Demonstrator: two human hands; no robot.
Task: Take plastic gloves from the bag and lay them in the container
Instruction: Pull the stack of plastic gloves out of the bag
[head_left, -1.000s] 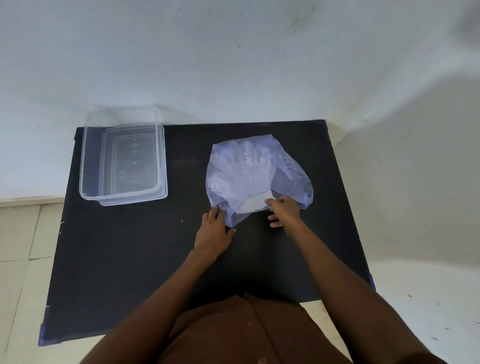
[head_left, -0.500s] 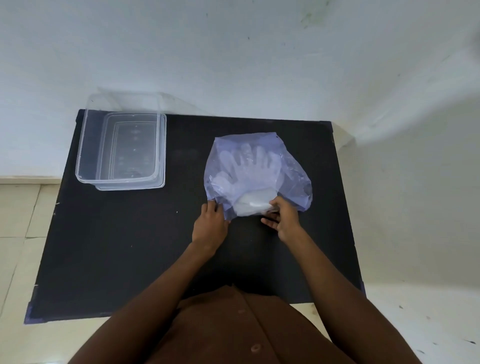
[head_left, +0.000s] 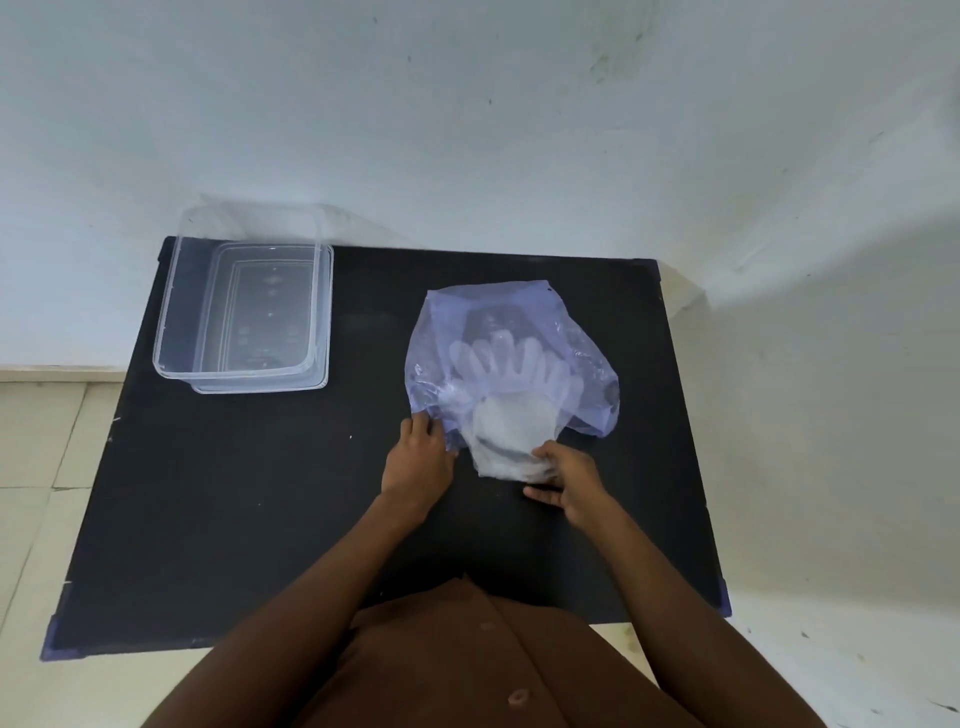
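1. the plastic gloves (head_left: 506, 434) are a whitish stack, partly out of the bag's mouth at the near end. the glove fingers fan out further back, seen through the film.
2. the bag (head_left: 511, 358) is thin bluish-purple plastic, lying crumpled right of the table's middle, open end toward us.
3. our right hand (head_left: 569, 480) has its fingers closed on the near edge of the glove stack, thumb on top, the rest underneath as far as we can tell.
4. our left hand (head_left: 418, 460) sits just left of the stack, fingers curled in narrow and pinching the bag's near-left edge against the table.
5. the container (head_left: 244, 366) is a clear rectangular tub at the far-left corner, well apart from the bag, nothing in it yet. it seems to sit on a clear lid, though we can't say for sure.
6. everything's on a black table (head_left: 234, 519) pushed up to a pale wall (head_left: 467, 130), with light floor tiles (head_left: 36, 441) off to the left.
7. a brown shirt (head_left: 467, 670) with buttons fills the bottom of the view.
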